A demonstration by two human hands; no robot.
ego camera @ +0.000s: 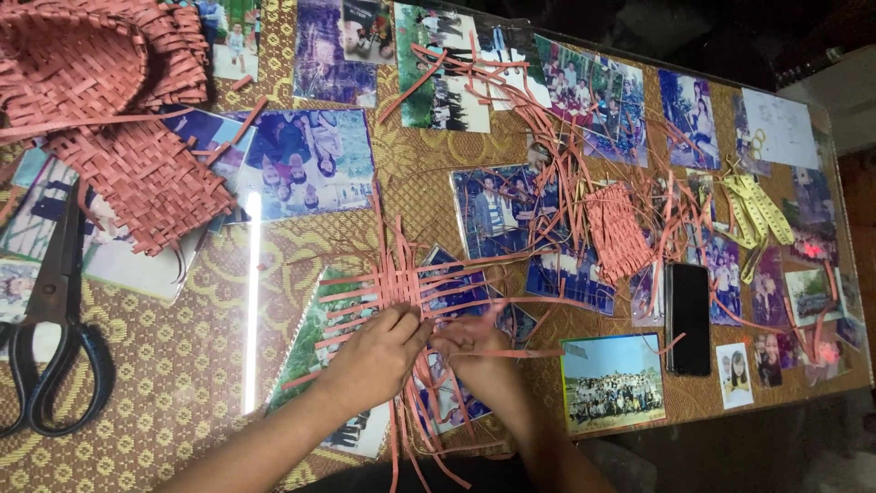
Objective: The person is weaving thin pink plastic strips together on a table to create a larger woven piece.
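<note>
1. Head view: Two bare forearms reach in from the bottom edge onto a glass-topped table (pixel 182 365) laid over a gold patterned cloth and many photographs.
2. Left hand (pixel 374 358) rests knuckles-up on the near edge of a small woven mat of pink strips (pixel 399 283), its fingers curled and pressed together on the weave.
3. Right hand (pixel 476 351) sits just beside it, palm partly turned up, fingertips pinching a loose pink strip (pixel 538 352) that runs off to the right; motion blur softens the fingers.
4. Unwoven ends of the mat fan outward in every direction, some trailing off the table edge between the arms.
5. Black scissors (pixel 55 338) lie at far left, blades closed, well apart from the hands.
6. Finished pink woven baskets (pixel 100 91) are piled in the upper left corner.
7. Right of the mat, a second smaller woven patch (pixel 617 230) lies amid a tangle of loose strips (pixel 547 137).
8. A black phone (pixel 689 318) lies face-up near a yellow measuring tape (pixel 757 215).
</note>
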